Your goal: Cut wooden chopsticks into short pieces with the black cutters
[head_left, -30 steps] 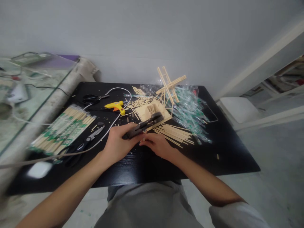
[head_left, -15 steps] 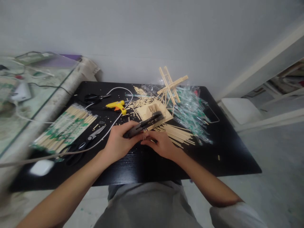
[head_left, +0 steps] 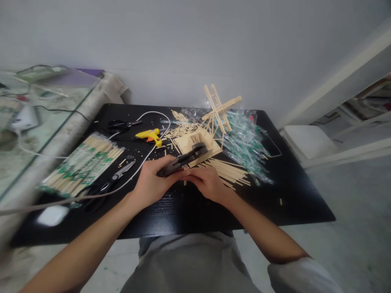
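Note:
Over the middle of the table, my left hand (head_left: pixel 152 179) is closed around a long dark hand tool (head_left: pixel 183 158) with a rounded far end; its exact kind is unclear. My right hand (head_left: pixel 206 183) is pinched closed, its fingertips meeting my left thumb just below the tool. A short bit of wooden stick (head_left: pixel 185 182) shows at those fingertips. Behind the tool, partly covered by it, stands a wooden windmill-like model (head_left: pixel 216 108) on a square wooden base (head_left: pixel 183 143). Loose thin sticks (head_left: pixel 229 173) lie fanned out just beyond my right hand.
On the black table (head_left: pixel 244 211) lie a yellow glue gun (head_left: pixel 149 136), scissors (head_left: pixel 114 179), black-handled pliers (head_left: pixel 120 125), packaged chopsticks (head_left: pixel 85 165), cut stick pieces (head_left: pixel 180 129) and green-white wrappers (head_left: pixel 244 140). A white cable (head_left: pixel 139 171) crosses the left side near a white case (head_left: pixel 53 215).
Both hands stay almost in place. My right fingertips have closed in against my left thumb, and the small stick bit now points downward below them. The view has shifted slightly.

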Available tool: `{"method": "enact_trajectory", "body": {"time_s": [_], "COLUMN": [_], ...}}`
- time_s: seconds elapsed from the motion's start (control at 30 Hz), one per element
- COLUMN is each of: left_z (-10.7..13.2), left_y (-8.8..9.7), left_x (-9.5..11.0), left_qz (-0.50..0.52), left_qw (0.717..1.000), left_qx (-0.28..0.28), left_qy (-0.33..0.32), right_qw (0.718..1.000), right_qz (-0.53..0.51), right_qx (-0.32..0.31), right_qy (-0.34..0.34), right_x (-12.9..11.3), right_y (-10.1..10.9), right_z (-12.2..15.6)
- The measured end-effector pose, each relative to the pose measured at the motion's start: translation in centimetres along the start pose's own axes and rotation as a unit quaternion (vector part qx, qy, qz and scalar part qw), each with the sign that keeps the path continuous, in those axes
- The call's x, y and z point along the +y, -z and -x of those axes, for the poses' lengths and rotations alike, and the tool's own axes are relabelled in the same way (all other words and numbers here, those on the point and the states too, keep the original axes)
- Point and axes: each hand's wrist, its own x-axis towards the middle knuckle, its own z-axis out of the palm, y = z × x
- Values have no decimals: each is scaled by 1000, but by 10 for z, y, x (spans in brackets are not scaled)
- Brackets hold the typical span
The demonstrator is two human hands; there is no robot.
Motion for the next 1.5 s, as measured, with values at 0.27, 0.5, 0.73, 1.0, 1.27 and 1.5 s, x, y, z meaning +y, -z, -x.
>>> {"method": "enact_trajectory", "body": {"time_s": [0.27,0.5,0.73,1.0,1.27,1.5], "left_z": [-2,8,25,22,2,4], "left_y": [7,47,67,46,9,8], "left_x": [1,4,-4,7,13,6], "left_qz": [-16,-173,-319,-219,-82,-73], "left_qw": [1000,984,945,973,996,997], "left_qx": [-20,-42,-66,-18,9,1], "left_qy": [-4,30,3,65,36,-12], "right_qw": [1000,1000,1000,999,1000,999], "right_qz": [-3,-18,-9,-11,16,-2], "right_qx": [11,13,17,27,2,-48], "right_qy": [27,14,13,24,17,0], "right_x": [3,2,2,5,7,8], "right_y": [-3,-5,-5,-8,-7,-9], "right_z": [0,1,1,2,3,5]}}
